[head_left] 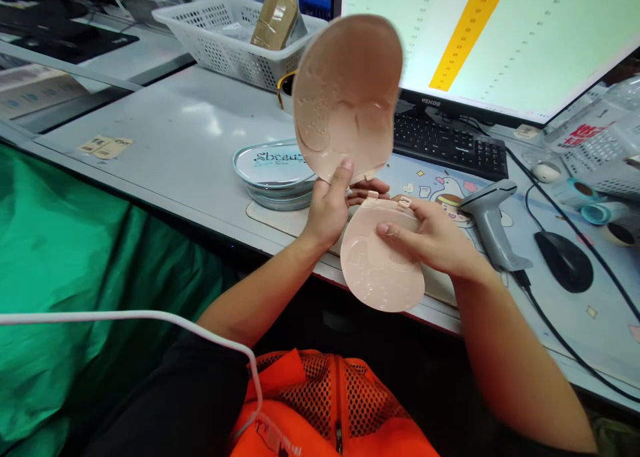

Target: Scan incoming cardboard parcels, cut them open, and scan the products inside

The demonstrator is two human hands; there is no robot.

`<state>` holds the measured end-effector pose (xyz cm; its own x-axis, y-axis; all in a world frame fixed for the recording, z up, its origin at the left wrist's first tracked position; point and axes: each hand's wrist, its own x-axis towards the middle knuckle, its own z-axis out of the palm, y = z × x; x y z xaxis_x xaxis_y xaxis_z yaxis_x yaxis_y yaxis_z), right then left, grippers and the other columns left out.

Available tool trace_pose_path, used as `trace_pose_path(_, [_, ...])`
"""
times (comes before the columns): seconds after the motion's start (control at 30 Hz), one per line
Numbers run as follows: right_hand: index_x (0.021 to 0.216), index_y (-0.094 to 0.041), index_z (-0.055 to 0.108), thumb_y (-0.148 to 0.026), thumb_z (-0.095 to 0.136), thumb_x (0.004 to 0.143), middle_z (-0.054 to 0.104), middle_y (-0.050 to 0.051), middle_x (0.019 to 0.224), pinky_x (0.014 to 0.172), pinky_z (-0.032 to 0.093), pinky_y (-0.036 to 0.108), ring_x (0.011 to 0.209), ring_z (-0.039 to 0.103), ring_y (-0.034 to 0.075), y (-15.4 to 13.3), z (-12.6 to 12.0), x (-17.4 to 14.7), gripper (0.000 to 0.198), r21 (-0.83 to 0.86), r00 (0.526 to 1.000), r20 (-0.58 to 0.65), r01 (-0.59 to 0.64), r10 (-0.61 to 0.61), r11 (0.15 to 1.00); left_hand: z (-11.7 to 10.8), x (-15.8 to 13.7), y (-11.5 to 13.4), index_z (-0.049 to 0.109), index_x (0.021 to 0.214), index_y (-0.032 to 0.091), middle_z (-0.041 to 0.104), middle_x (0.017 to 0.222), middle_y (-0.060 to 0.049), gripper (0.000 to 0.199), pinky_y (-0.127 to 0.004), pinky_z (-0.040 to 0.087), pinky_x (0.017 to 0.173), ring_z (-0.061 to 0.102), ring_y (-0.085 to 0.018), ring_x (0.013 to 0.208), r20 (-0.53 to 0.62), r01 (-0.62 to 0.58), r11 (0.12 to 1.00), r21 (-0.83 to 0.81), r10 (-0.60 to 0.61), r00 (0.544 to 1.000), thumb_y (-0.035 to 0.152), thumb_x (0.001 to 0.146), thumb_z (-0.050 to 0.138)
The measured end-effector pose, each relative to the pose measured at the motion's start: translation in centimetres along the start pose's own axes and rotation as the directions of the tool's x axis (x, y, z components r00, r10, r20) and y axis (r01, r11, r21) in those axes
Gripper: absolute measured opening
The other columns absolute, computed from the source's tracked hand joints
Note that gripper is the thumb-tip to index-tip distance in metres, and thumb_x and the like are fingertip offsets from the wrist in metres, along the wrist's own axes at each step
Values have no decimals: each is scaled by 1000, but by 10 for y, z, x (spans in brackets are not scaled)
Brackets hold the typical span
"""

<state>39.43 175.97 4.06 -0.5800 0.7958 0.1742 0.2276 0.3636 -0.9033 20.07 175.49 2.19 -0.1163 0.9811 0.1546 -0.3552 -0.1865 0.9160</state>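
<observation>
Our left hand [331, 207] grips one beige silicone-looking bra cup [350, 90] by its lower edge; our right hand [435, 237] pinches the second bra cup [381, 277] near its clasp [404, 203]. Best we hold lightly, near the rims, glossy faces apart. Left of left hand: oval cases [267, 170], contents unclear. Beyond: white basket [213, 51], taped cardboard box [274, 18] inside.

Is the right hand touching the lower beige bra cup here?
Touching. The head view shows the right hand gripping the lower beige bra cup near its clasp end, thumb laid across the facing surface.
</observation>
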Motion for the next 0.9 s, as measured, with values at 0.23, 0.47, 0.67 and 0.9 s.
trace_pose_path(0.23, [112, -17, 79, -38, 80, 89, 81, 6, 104, 74, 56, 30, 88, 73, 22, -3, -1, -1, 31, -58, 999, -31, -15, 13, 998, 1, -7, 0, 79, 110, 16, 83, 97, -11, 54, -36, 68, 85, 82, -31, 101, 30, -7, 1000, -7, 7, 1000, 68, 98, 72])
trace_pose_path(0.47, [101, -15, 81, -44, 81, 86, 79, 6, 90, 61, 52, 27, 77, 71, 21, -11, -3, -3, 32, -115, 988, 56, -135, 142, 984, 0, -3, 5, 81, 108, 15, 82, 113, -15, 58, -42, 65, 98, 79, -35, 113, 196, 111, 986, -124, -85, 977, 71, 98, 71])
trace_pose_path(0.67, [102, -14, 80, -48, 82, 86, 77, 7, 86, 56, 50, 25, 72, 69, 19, -11, -3, -2, 37, -54, 968, 112, -220, 225, 974, 4, -6, 11, 84, 104, 13, 82, 116, -18, 52, -50, 61, 108, 75, -40, 122, 336, 282, 940, -192, -207, 919, 64, 99, 75])
trace_pose_path(0.9, [101, -14, 79, -48, 85, 83, 76, 7, 89, 59, 53, 26, 73, 69, 19, -7, -7, -2, 39, 18, 949, 155, -280, 274, 960, -3, -4, 6, 83, 110, 14, 83, 113, -14, 51, -49, 61, 110, 75, -40, 123, 419, 333, 924, -189, -231, 878, 63, 99, 75])
